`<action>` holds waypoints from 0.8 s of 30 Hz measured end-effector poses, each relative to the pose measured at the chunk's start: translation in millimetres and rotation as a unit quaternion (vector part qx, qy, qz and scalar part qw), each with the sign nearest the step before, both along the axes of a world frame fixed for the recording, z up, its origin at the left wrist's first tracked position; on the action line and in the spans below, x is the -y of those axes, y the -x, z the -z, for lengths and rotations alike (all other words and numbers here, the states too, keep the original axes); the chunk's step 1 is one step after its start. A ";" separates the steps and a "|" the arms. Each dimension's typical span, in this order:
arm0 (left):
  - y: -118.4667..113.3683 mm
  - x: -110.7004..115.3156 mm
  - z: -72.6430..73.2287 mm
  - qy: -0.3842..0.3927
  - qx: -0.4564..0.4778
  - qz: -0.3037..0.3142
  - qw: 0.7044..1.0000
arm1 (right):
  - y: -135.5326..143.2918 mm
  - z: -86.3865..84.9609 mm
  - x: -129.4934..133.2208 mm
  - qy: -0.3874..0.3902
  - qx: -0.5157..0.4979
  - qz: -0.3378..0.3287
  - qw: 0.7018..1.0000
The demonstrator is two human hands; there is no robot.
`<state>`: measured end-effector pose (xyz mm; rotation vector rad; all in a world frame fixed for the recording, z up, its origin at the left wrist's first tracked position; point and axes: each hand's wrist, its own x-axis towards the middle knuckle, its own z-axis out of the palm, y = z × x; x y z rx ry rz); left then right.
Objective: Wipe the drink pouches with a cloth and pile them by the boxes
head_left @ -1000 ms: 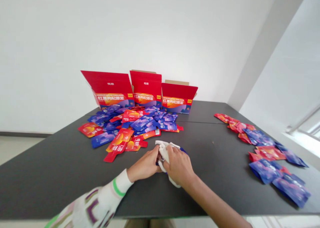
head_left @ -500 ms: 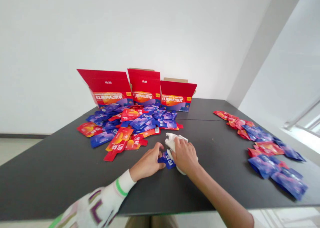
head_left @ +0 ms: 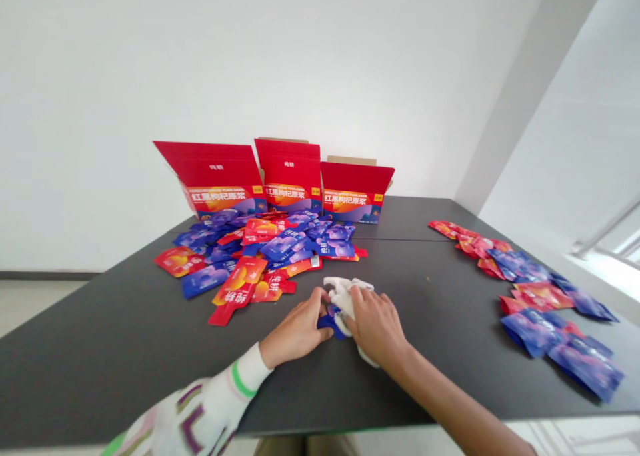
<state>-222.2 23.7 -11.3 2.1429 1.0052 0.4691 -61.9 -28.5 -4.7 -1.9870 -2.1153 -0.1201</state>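
Observation:
Near the middle of the table's front part, my left hand (head_left: 300, 329) grips the left end of a blue pouch (head_left: 330, 324) between thumb and fingers. My right hand (head_left: 376, 323) is closed on a crumpled white cloth (head_left: 341, 294) and presses it on the pouch, covering most of the print. Beyond my hands, to the left, lies a heap of red pouches (head_left: 239, 284) and blue pouches (head_left: 283, 245).
Three open red boxes, the left (head_left: 220, 169), middle (head_left: 290, 173) and right (head_left: 353, 186), stand behind the heap on the black table (head_left: 430, 376). Along the right side runs a row of red pouches (head_left: 543, 296) and blue pouches (head_left: 533, 333).
The white cloth has slid left over the blue pouch, hiding its white lettering. My right hand has shifted slightly with it, while my left hand stays at the pouch's end.

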 end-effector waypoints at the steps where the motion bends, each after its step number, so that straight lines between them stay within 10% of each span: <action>1: -0.1 0.0 0.1 0.001 -0.012 -0.002 1.000 | -0.5 0.2 -1.1 -0.004 0.000 0.026 1.000; 7: -0.1 -1.3 3.3 0.005 0.025 0.021 0.999 | -9.0 3.0 -4.3 0.000 0.015 -0.042 0.999; 12: 0.8 -2.0 6.0 0.024 -0.007 0.009 1.000 | -24.5 1.8 -7.6 -0.007 0.022 0.086 0.996; 17: 0.5 -1.5 3.7 0.017 0.017 0.021 0.999 | -18.4 4.5 1.9 -0.006 0.015 -0.040 0.999; 24: -0.5 -0.1 -0.1 -0.010 -0.008 0.029 0.999 | -15.1 5.0 -3.2 -0.008 0.016 0.009 1.000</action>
